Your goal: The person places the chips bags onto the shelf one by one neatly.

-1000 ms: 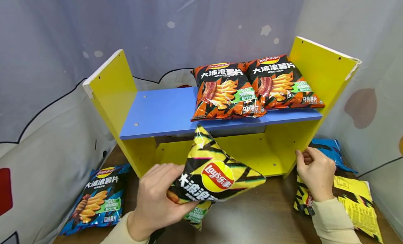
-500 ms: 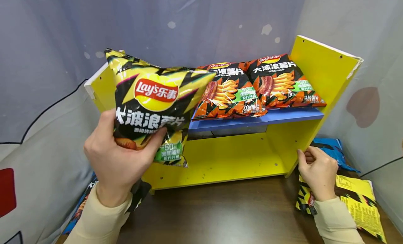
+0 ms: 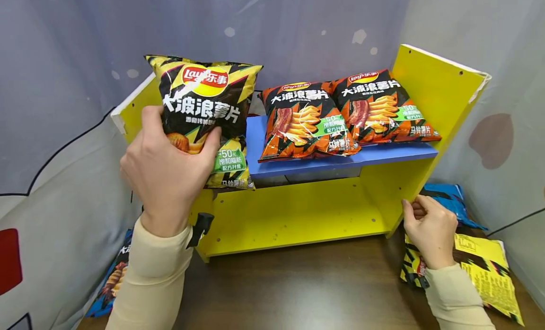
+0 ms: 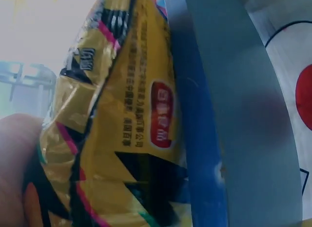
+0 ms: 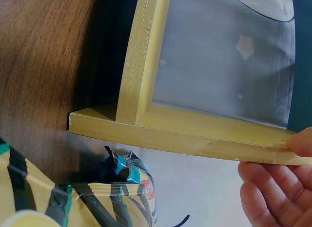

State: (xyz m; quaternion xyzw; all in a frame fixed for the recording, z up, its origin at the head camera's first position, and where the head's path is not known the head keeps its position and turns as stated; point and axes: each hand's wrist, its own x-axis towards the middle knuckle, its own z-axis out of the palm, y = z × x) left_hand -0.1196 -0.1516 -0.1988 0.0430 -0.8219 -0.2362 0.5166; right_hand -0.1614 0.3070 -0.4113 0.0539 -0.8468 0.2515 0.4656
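Observation:
My left hand grips a yellow-and-black bag of potato chips, thumb across its front. The bag stands upright at the left part of the blue upper shelf board, close to the yellow left side panel. In the left wrist view the back of the chip bag faces the blue board. My right hand pinches the front edge of the yellow right side panel; the right wrist view shows thumb and fingers on either side of that panel.
Two orange-and-black chip bags lean side by side on the upper board's right part. Right of the shelf lie a blue chip bag and yellow ones. Another blue bag lies left on the brown table. Curtains hang behind.
My left hand has lifted the yellow chip bag from in front of the lower shelf, up and left to the upper board, turning it upright. My right hand stays at the side panel.

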